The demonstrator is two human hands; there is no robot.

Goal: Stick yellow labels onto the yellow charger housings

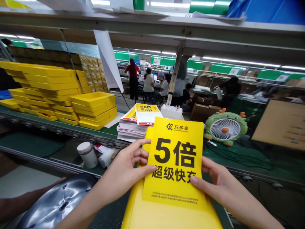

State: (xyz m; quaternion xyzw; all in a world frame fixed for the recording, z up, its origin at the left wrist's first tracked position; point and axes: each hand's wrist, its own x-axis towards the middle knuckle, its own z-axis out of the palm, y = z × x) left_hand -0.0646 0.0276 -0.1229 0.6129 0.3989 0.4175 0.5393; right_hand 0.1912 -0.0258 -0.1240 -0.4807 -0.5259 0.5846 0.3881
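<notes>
A yellow printed card (175, 162) with large black characters is held up just above the near end of a yellow tray (166, 216), which reaches toward the viewer over the bench (238, 159). The left hand (126, 175) pinches the card's left edge, thumb on the face and fingers (140, 149) curled behind; the right hand (214, 181) grips the right edge the same way, thumb pressing the print. Both grips sit only on the margins, so the thin sheet could bow or slide askew over the tray if either thumb eases. Just beyond lies a stack of printed cards (135, 124), close enough for an elbow to fan it out. Left of it stand a white jar (87, 155) and stacked yellow trays (59, 92); a green desk fan (225, 127) sits to the right. Other people work at far stations.
</notes>
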